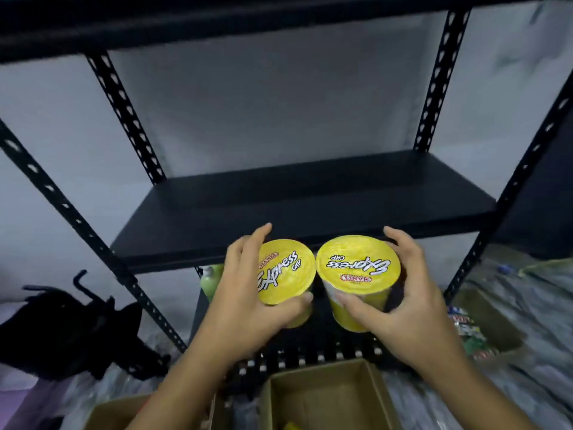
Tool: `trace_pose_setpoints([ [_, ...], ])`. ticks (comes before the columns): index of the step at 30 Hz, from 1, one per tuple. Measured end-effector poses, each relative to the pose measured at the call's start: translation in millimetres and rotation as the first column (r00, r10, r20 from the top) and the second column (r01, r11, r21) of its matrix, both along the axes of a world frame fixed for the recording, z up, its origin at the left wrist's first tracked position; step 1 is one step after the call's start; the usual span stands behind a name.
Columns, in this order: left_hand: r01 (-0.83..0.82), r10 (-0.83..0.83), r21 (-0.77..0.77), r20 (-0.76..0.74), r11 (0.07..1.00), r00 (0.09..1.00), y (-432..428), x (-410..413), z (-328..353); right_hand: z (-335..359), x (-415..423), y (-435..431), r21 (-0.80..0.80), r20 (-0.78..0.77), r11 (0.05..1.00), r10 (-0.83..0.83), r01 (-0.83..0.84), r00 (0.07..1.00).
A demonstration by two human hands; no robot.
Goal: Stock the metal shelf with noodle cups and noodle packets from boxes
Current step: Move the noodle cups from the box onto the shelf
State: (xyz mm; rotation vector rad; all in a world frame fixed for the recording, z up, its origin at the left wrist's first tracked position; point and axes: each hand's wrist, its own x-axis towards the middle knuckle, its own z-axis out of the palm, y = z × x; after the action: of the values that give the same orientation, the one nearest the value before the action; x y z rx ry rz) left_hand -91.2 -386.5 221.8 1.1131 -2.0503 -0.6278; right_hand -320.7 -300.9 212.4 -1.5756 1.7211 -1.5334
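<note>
My left hand (245, 302) grips a yellow noodle cup (285, 271) round its side, lid facing me. A second yellow noodle cup (358, 265) sits in my right hand (400, 299), its lid text upside down. The two cups touch rim to rim, just below and in front of the front edge of a bare black metal shelf board (310, 200). Another shelf board (217, 20) runs across the top of the view.
Black perforated uprights (124, 113) frame the shelf. An open cardboard box (328, 395) sits below my hands, with another box (114, 411) at lower left. A black bag (62, 324) lies left, noodle packets (468, 330) at right, a green object (210, 280) behind my left hand.
</note>
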Motion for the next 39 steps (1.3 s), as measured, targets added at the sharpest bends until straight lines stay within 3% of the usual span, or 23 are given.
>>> trace_pose_setpoints([
  [9,-0.065,0.011,-0.191,-0.275,0.979,0.961,-10.7,-18.0,150.1,152.0,-7.7,-15.4,-0.26,0.07,0.965,0.047,-0.028,0.996],
  [19,-0.127,-0.048,-0.331,-0.473,0.935,0.88,-55.5,-62.3,288.4,298.9,-54.6,-62.9,-0.372,-0.06,0.923,0.08,-0.097,0.995],
  [29,-0.209,0.004,-0.345,-0.51,0.915,0.86,-112.3,-110.7,358.3,370.6,-99.8,-136.3,-0.387,-0.126,0.914,0.08,-0.123,0.989],
  [39,-0.237,0.122,-0.32,-0.34,0.917,0.933,-153.3,-157.5,364.1,373.5,-145.1,-185.7,-0.316,-0.103,0.946,0.049,-0.079,0.994],
])
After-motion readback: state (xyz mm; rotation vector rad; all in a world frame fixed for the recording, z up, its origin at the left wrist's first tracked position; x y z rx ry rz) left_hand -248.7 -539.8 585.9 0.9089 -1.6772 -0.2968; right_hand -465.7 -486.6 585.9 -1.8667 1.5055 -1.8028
